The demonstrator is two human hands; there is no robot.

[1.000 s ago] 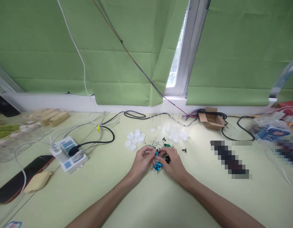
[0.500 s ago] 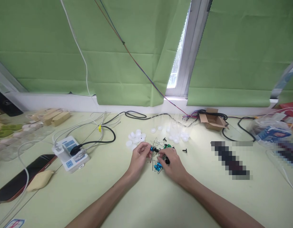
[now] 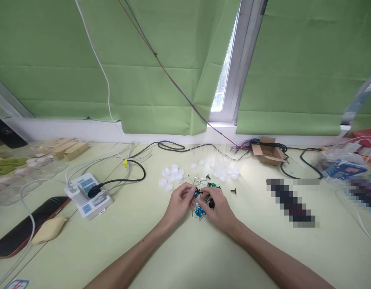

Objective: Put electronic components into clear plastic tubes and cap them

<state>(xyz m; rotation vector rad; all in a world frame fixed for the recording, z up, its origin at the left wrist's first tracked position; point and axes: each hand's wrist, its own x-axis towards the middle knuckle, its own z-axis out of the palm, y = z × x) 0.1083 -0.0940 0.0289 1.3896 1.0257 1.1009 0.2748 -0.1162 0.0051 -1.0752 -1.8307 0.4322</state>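
My left hand (image 3: 180, 202) pinches a small blue metal screw (image 3: 196, 193) between thumb and forefinger, above a loose pile on the table. Close beside it, my right hand (image 3: 219, 206) is curled over the pile's right side, thumb and forefinger bent towards the blue screw; what they hold is too small to make out. More blue screws (image 3: 199, 211) lie between the hands. Green screws (image 3: 212, 185) and thin bent metal hex keys (image 3: 198, 179) show behind them. Black parts (image 3: 211, 205) lie partly under my right hand. One black screw (image 3: 233, 191) rests apart on the right.
White round caps (image 3: 170, 176) lie behind my left hand, clear tubes with white ends (image 3: 223, 170) farther back. A small open cardboard box (image 3: 268, 154) stands back right. At left are a power strip (image 3: 90, 196) with cables, a phone (image 3: 29, 224) and a beige case (image 3: 49, 229).
My left hand has moved slightly right and towards me with the blue screw, closer to my right hand. My right hand has barely moved.
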